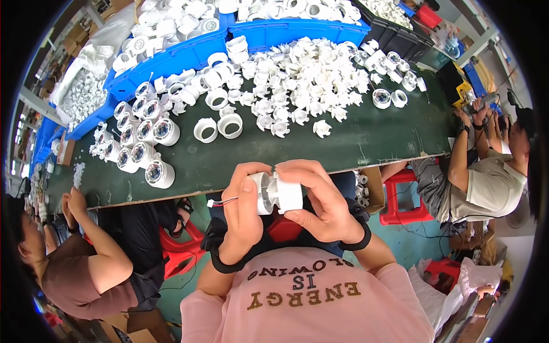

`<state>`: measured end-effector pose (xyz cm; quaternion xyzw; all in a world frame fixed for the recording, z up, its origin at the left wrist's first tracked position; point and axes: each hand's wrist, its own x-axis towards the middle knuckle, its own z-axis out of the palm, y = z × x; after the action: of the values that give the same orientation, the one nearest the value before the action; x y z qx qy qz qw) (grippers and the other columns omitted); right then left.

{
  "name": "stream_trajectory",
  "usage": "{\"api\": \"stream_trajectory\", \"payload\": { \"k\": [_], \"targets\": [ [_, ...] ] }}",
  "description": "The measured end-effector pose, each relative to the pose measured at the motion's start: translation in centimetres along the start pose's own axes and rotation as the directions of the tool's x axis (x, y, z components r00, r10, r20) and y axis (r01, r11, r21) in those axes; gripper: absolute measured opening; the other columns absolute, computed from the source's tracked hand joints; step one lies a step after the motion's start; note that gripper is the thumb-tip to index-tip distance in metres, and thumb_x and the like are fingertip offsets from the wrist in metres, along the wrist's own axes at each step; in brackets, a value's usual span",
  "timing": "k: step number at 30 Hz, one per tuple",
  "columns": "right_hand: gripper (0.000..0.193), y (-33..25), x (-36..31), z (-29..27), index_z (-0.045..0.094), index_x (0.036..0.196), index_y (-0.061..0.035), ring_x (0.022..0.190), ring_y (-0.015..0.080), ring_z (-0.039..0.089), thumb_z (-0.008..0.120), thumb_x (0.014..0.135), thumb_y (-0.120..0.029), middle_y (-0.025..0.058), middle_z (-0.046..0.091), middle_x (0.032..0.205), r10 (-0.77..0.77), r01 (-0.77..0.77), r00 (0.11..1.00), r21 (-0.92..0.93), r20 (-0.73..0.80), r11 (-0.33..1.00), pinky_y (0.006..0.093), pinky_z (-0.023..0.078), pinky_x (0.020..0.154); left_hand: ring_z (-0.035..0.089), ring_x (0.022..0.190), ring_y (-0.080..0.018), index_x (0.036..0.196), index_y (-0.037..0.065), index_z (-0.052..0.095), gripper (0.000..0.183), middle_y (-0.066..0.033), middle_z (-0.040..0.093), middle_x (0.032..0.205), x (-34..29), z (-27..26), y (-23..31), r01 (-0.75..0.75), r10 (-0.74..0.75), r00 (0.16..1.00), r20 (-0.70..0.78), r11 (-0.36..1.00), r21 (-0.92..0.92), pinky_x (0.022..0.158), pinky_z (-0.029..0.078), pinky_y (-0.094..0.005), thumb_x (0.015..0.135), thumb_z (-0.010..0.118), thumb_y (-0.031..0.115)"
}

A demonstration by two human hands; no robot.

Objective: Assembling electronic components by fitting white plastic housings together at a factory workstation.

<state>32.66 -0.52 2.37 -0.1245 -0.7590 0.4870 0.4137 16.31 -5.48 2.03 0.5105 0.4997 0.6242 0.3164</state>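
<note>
Just off the table's near edge, my left hand (243, 203) is closed around a white round housing (263, 193). Thin dark and red wires (227, 200) run out from it to a small white plug. Facing it, a white cylindrical cover (291, 196) sits in the closed fingers of my right hand (323, 203). The two parts meet or nearly meet, with small fins showing between them. On the table beyond lie two white rings (230, 126) and a heap of white finned pieces (309, 74). Assembled white units with dark, shiny round faces (159, 173) stand at the left.
Blue bins (297, 34) full of white parts line the back of the green table (257, 151), with a black crate (394, 37) to their right. Co-workers sit at the left (86, 268) and right (486, 177). Red stools (403, 197) stand below the table.
</note>
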Motion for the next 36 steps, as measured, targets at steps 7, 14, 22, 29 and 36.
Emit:
{"api": "stream_trajectory", "payload": {
  "k": [7,14,22,29,36],
  "targets": [
    [0.047,0.5,-0.1,1.8,0.037,0.134,-0.0011,0.131,0.0304,0.036,0.058,0.093,-0.011,0.0201,0.034,0.138,-0.019,0.02,1.0,0.132,-0.007,0.991,0.0401,0.031,0.107,0.056,0.069,-0.0171,0.102,-0.005,0.055,0.038,-0.0129,0.06,0.082,-0.7,1.2,0.0,-0.052,0.052,0.998,-0.046,0.999,0.002,0.062,0.044,-0.0294,0.098,0.036,0.027],
    [0.053,0.9,-0.1,2.9,0.033,0.137,0.002,0.135,0.041,0.029,0.046,0.098,-0.032,0.0237,0.036,0.14,-0.095,0.097,0.993,0.018,-0.065,0.995,0.0517,0.022,0.111,0.058,0.067,-0.0225,0.104,-0.004,0.053,0.035,-0.015,0.06,0.082,-1.3,1.1,-0.1,-0.163,0.163,0.987,0.002,0.981,0.107,0.061,0.046,-0.0314,0.095,0.037,0.025],
    [0.068,0.8,0.2,3.3,0.028,0.141,0.0073,0.135,0.0391,0.029,0.05,0.094,-0.038,0.0262,0.033,0.142,-0.228,0.223,0.971,-0.073,-0.067,0.972,0.0519,0.018,0.113,0.054,0.071,-0.018,0.104,-0.002,0.053,0.037,-0.012,0.058,0.088,-1.4,1.3,-0.1,-0.207,0.206,0.978,0.013,0.977,0.056,0.064,0.044,-0.03,0.095,0.039,0.03],
    [0.066,4.6,-0.5,1.9,0.032,0.143,0.0034,0.106,0.0251,0.055,0.063,0.085,-0.003,0.0213,0.036,0.137,0.175,-0.273,0.927,-0.276,-0.331,0.922,0.0333,0.048,0.086,0.052,0.081,-0.0123,0.113,0.0,0.052,0.038,-0.0077,0.057,0.095,2.9,0.4,-4.0,0.362,-0.364,0.931,-0.014,0.929,-0.075,0.071,0.043,-0.0277,0.1,0.038,0.032],
    [0.072,7.8,0.4,-0.8,0.033,0.142,0.0015,0.103,0.0206,0.057,0.07,0.081,-0.002,0.0149,0.054,0.121,0.308,-0.277,0.789,0.139,-0.531,0.951,0.0318,0.048,0.089,0.049,0.12,-0.0354,0.14,-0.009,0.028,0.074,-0.0251,0.046,0.131,4.1,2.6,-3.4,-0.2,0.028,0.858,0.513,0.938,0.283,0.102,0.039,-0.0396,0.086,0.069,0.021]
  ]
}}
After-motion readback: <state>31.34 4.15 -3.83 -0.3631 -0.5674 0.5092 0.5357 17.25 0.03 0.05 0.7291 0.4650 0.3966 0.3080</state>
